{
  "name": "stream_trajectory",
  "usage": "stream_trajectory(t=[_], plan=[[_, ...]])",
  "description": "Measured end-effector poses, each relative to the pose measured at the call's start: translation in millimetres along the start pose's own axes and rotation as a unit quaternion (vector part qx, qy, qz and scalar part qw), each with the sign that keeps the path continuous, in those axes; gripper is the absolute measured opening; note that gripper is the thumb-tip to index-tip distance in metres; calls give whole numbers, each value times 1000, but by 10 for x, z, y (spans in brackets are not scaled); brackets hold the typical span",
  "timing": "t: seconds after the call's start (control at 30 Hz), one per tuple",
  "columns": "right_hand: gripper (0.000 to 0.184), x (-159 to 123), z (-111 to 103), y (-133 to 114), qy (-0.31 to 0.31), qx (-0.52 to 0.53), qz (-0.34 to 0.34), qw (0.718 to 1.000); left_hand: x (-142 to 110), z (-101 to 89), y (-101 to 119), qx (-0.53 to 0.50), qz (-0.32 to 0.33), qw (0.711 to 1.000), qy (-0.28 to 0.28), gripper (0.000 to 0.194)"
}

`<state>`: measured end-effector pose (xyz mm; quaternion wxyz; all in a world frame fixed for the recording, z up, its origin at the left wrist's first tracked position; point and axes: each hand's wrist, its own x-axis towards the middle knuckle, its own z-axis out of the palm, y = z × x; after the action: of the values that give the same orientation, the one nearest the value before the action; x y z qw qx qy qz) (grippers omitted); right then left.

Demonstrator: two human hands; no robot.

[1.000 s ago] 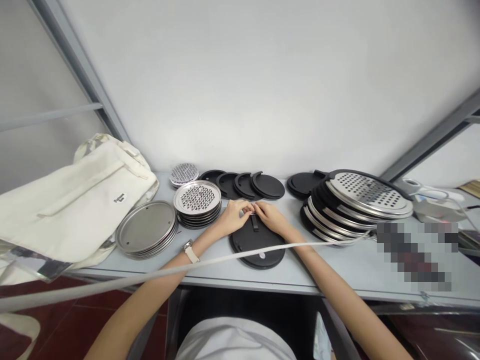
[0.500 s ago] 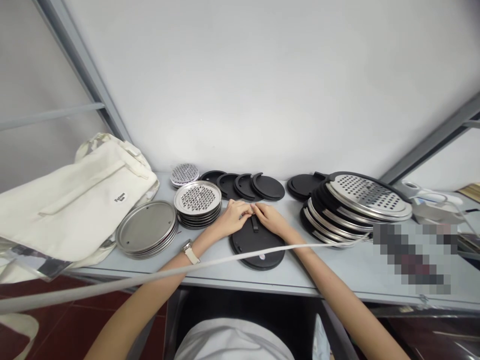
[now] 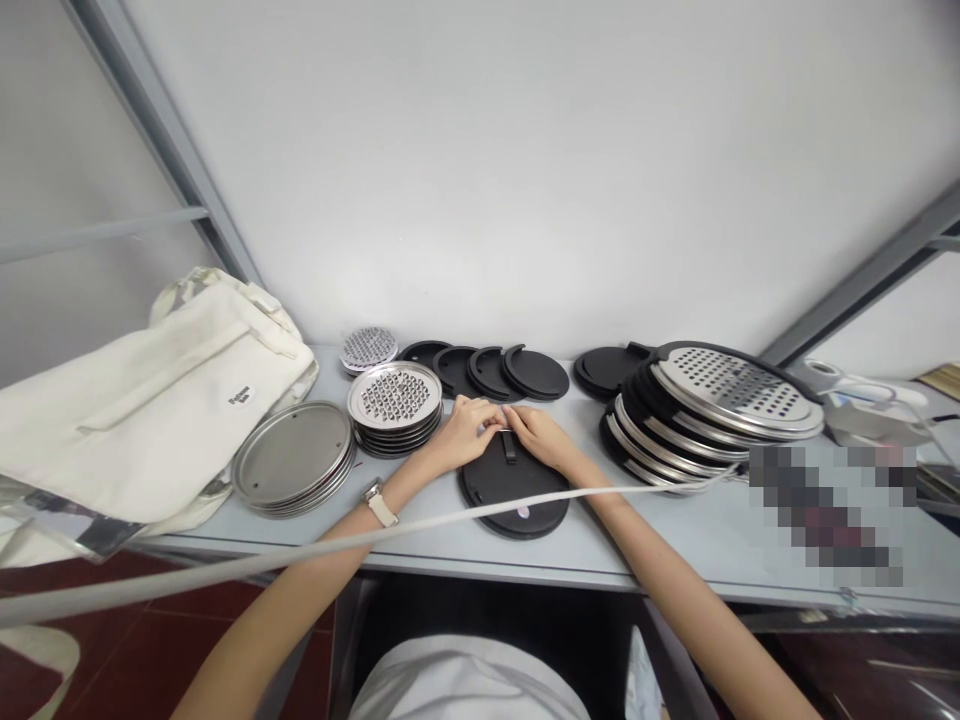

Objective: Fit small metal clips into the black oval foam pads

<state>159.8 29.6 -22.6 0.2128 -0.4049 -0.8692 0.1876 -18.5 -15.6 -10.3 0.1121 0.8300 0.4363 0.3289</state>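
In front of me a black round plate (image 3: 517,495) lies flat on the table, with a pale round spot near its front edge. A short black strip (image 3: 510,447) stands out on its far part. My left hand (image 3: 471,432) and my right hand (image 3: 538,432) meet over the plate's far edge, fingers closed in a pinch against each other. A small shiny edge shows at the fingertips, beside the strip's far end; what they pinch is mostly hidden. Behind them, several black round plates with raised rims (image 3: 534,373) lie overlapping along the wall.
Stacked grater discs (image 3: 396,395) and plain metal discs (image 3: 292,455) stand left, beside a cream bag (image 3: 187,390). At right rises a tall stack of black-rimmed metal discs (image 3: 739,388). A white cord (image 3: 442,522) crosses in front of my forearms and the plate.
Both hands keep their pinch at the plate's far edge, with only slight finger shifts. The plate and the stacks stay in place.
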Motion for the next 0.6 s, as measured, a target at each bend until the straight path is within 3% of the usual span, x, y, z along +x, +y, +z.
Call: stream_trajectory(t=[0.6], plan=[[38,17,39,22,5,-45,17,999,11,-20,-1,-16,1,1000,-10,11]])
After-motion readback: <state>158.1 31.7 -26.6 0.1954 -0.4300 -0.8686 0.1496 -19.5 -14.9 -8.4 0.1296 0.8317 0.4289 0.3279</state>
